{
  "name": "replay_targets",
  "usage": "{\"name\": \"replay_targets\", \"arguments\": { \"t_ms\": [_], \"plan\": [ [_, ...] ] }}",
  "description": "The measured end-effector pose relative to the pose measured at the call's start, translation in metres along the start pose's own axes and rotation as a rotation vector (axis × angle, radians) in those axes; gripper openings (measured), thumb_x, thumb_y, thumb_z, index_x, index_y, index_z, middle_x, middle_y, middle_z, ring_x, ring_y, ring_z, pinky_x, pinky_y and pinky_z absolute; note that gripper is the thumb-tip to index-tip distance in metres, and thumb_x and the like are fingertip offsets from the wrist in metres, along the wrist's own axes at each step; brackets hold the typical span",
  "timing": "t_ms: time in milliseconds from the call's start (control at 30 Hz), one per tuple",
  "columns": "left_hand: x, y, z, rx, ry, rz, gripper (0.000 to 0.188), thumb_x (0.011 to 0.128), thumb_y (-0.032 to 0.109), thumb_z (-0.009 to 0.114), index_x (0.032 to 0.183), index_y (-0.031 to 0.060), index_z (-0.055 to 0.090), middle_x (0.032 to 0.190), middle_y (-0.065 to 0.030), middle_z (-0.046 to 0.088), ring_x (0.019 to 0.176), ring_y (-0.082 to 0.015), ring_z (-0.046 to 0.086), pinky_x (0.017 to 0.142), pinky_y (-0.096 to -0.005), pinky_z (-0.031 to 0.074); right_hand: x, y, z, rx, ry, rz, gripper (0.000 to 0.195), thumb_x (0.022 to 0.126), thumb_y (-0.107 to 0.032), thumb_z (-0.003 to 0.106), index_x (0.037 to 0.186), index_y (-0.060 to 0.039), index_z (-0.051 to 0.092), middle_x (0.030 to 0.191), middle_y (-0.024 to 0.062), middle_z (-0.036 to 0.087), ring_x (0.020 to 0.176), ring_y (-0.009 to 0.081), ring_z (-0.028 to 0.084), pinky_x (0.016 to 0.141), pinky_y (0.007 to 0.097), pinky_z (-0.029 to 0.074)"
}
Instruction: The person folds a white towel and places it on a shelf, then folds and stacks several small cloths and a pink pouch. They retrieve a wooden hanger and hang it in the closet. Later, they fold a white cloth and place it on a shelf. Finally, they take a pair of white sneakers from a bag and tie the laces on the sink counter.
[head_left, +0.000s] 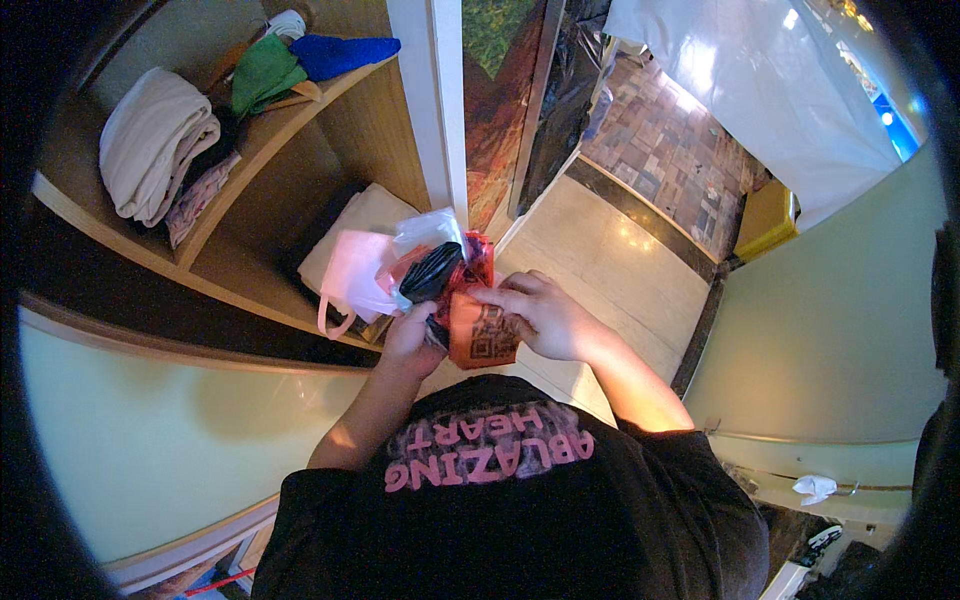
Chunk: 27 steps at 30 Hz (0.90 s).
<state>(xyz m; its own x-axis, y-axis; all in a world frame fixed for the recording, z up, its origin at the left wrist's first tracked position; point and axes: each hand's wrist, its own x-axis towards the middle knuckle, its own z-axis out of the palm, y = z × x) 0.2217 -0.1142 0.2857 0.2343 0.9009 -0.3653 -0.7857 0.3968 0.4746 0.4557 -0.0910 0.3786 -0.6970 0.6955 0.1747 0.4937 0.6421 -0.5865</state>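
A bunch of folded plastic bags is gripped in my left hand (415, 339), whose thumb presses on its near side. In the bunch are a black plastic bag (431, 274), a translucent whitish bag (431, 229) and a red plastic bag (480, 255). A pink bag with a loop handle (364, 262) hangs out to the left, over the lower shelf. My right hand (551, 311) pinches a folded orange bag (480, 334) at the bunch's right side. That orange bag bears a printed code. The fingers of my left hand are partly hidden beneath the bags.
Left is a wooden shelf unit (255, 146). Its upper part holds folded cream cloth (157, 142), green cloth (266, 75) and blue cloth (345, 56); folded beige cloth (330, 225) lies below. A white sheet (720, 90) hangs over the patterned floor (667, 142), near a yellow box (765, 221).
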Motion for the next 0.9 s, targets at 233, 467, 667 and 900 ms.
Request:
{"name": "replay_targets", "arguments": {
  "t_ms": [233, 467, 667, 900],
  "plan": [
    [-0.017, -0.024, 0.037, 0.142, 0.093, 0.096, 0.034, 0.095, 0.008, 0.057, 0.128, 0.0024, 0.054, 0.123, -0.0115, 0.064, 0.107, -0.0258, 0.066, 0.093, -0.0428, 0.056, 0.019, 0.000, 0.031, 0.198, 0.602, 0.078, 0.064, 0.072, 0.004, 0.062, 0.134, -0.0094, 0.055, 0.115, 0.0178, 0.053, 0.113, 0.0364, 0.053, 0.096, 0.0411, 0.047],
    [-0.018, -0.031, 0.046, 0.118, 0.093, 0.152, 0.039, 0.097, 0.009, 0.055, 0.134, 0.0004, 0.048, 0.128, -0.0121, 0.062, 0.114, -0.0261, 0.063, 0.098, -0.0431, 0.053, 0.026, 0.005, 0.086, 0.991, 0.718, 0.345, 0.073, 0.092, -0.006, 0.065, 0.149, 0.0065, 0.022, 0.135, 0.0215, 0.049, 0.122, 0.0284, 0.053, 0.103, 0.0386, 0.045],
    [-0.029, -0.037, 0.031, 0.150, -0.089, 0.128, 0.036, 0.100, 0.017, 0.049, 0.134, 0.0040, 0.049, 0.128, -0.0109, 0.061, 0.115, -0.0235, 0.062, 0.096, -0.0383, 0.052, 0.023, 0.004, 0.090, 1.203, 0.743, 0.432, 0.059, 0.095, -0.012, 0.066, 0.143, 0.0040, 0.036, 0.125, 0.0136, 0.060, 0.112, 0.0185, 0.060, 0.094, 0.0318, 0.051],
    [-0.028, -0.041, 0.039, 0.166, -0.029, 0.285, 0.059, 0.106, 0.049, 0.032, 0.146, 0.0071, 0.036, 0.144, -0.0086, 0.050, 0.128, -0.0252, 0.053, 0.109, -0.0433, 0.041, 0.020, -0.002, 0.069, 1.306, 0.699, 0.370, 0.052, 0.097, -0.014, 0.064, 0.142, 0.0011, 0.042, 0.121, 0.0090, 0.063, 0.106, 0.0161, 0.061, 0.094, 0.0301, 0.050]
  ]
}}
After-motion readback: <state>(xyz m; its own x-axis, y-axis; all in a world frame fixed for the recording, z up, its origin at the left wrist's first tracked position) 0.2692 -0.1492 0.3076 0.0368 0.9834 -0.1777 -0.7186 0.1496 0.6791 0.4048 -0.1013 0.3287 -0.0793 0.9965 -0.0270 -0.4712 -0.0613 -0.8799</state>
